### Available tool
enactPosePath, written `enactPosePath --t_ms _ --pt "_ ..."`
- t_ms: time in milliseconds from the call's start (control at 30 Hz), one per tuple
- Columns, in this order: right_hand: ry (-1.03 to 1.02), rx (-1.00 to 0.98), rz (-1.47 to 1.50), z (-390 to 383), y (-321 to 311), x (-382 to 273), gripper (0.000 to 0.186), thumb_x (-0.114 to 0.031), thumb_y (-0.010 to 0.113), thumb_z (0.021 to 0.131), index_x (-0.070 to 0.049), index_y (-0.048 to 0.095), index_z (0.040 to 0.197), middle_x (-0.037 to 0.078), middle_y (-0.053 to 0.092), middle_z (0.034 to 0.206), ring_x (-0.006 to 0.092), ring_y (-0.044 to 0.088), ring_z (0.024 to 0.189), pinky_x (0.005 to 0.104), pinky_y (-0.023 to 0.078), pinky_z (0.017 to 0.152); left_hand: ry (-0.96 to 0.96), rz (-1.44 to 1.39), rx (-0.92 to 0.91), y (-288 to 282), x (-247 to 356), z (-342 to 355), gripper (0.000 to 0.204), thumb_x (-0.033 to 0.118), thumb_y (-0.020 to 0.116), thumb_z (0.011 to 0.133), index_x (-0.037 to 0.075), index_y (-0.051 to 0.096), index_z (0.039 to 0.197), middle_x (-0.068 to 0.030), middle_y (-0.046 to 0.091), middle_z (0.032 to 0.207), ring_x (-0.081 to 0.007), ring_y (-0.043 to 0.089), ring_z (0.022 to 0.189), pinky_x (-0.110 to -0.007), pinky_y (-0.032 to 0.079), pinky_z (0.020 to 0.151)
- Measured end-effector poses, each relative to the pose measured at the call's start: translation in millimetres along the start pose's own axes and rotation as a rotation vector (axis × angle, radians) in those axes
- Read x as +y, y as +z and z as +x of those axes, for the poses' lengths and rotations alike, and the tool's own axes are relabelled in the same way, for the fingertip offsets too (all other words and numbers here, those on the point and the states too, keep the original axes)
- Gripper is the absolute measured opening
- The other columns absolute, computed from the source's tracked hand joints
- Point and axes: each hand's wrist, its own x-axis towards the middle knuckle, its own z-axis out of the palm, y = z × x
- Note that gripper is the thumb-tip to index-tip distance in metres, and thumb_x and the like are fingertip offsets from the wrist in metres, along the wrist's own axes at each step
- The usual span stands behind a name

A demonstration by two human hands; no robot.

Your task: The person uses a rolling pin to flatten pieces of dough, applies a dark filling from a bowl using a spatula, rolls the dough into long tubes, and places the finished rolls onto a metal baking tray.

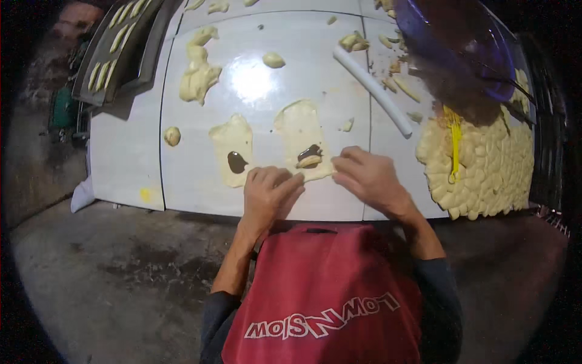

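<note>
My left hand (268,189) and my right hand (365,177) are at the lower corners of a flattened dough strip (298,118), fingers curled and pinching its near edge. That strip carries a dark brown blob (312,151) with a pale elongated piece (308,162) on it. To its left lies a second flat dough strip (233,136) with a dark blob (236,162), its lower part beside my left fingers. A small round dough lump (172,136) sits farther left.
A white table (121,158) holds scattered dough (200,79), a white rolling tube (371,90), many dough pieces (482,170) with a yellow utensil (455,145), and a large blue basin (504,85). Trays of shaped dough (96,79) stand at far left. A red apron (321,273) covers my front.
</note>
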Motion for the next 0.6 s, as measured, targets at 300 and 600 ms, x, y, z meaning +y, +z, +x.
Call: enactPosePath --t_ms 300,600 --pt "-0.03 -0.003 0.181 14 39 -5 0.013 -0.011 0.065 0.094 -0.003 0.063 0.103 0.01 0.065 0.094 0.0274 0.068 0.081 0.0376 0.055 0.065 0.007 -0.098 0.085 11 -12 -4 0.019 0.011 0.081 0.079 0.009 0.069 0.094 -0.0048 0.068 0.095 -0.0267 0.065 0.086 -0.04 0.049 0.075" --pt "0.306 0.115 0.156 39 38 -6 0.015 -0.011 0.06 0.098 -0.001 0.066 0.108 0.014 0.068 0.102 0.0315 0.07 0.084 0.04 0.056 0.075 -0.362 -0.007 0.048 2 -11 23 0.011 0.008 0.066 0.092 0.007 0.07 0.102 -0.0124 0.069 0.107 -0.0334 0.064 0.101 -0.044 0.049 0.085"
